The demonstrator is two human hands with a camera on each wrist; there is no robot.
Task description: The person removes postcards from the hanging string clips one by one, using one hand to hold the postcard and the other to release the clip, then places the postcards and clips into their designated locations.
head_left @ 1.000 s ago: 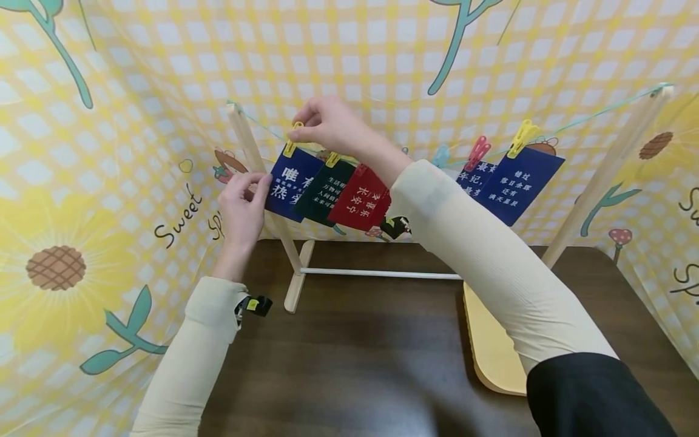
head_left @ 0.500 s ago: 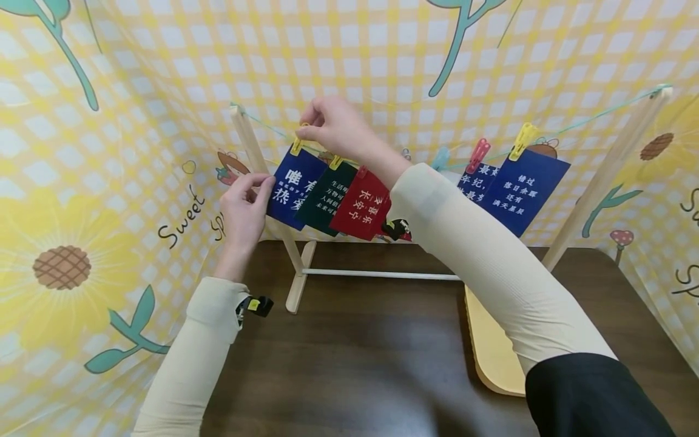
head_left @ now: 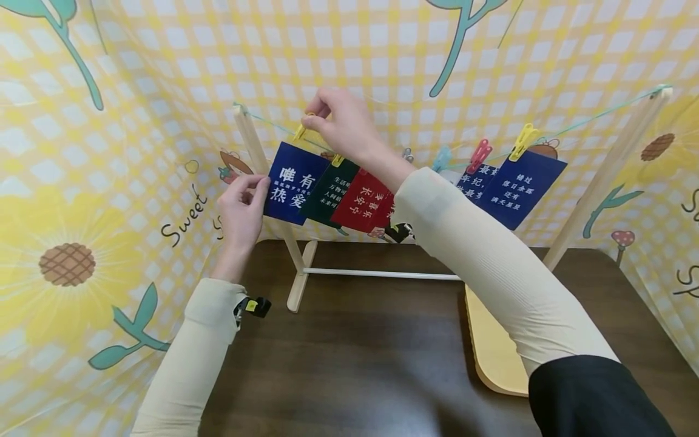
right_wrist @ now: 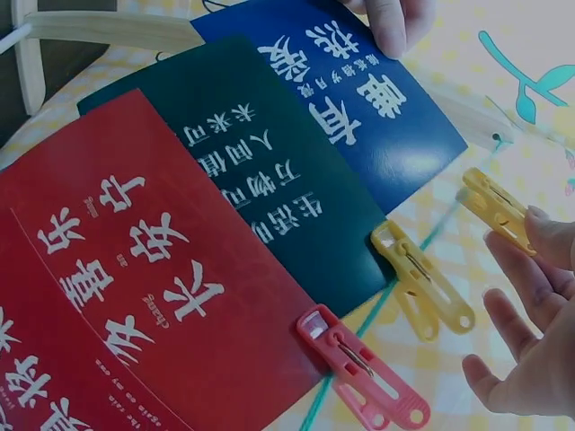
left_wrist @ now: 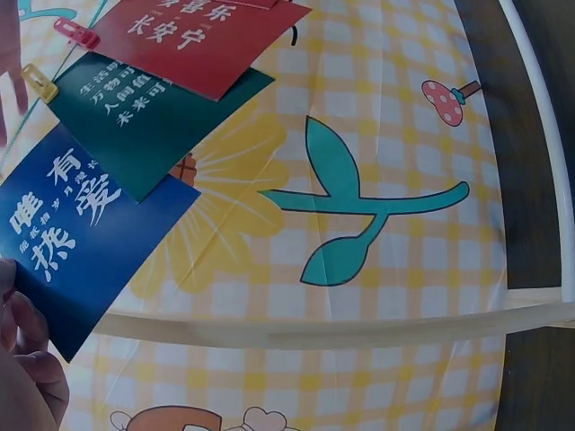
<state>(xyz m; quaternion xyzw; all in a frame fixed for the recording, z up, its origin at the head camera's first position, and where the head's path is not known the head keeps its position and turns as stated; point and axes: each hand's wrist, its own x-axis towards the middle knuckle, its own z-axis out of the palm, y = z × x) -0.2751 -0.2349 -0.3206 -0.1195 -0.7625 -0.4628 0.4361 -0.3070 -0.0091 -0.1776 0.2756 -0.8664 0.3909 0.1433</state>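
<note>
My left hand pinches the left edge of a blue card with white characters. A yellow clothespin is pinched between the thumb and fingers of my right hand. In the right wrist view this clothespin lies against the green string, just apart from the blue card's corner. Beside the blue card, a dark green card hangs from another yellow clothespin. A red card overlaps it, held by a red clothespin.
The string runs between two wooden posts, joined low by a white rod. Further right hang blue cards on yellow and red clothespins. A yellow board lies on the dark table, partly under my right arm.
The yellow clothespin has come off the blue card's top, moving slightly up and right with my right hand. My left hand keeps its pinch on the card.
</note>
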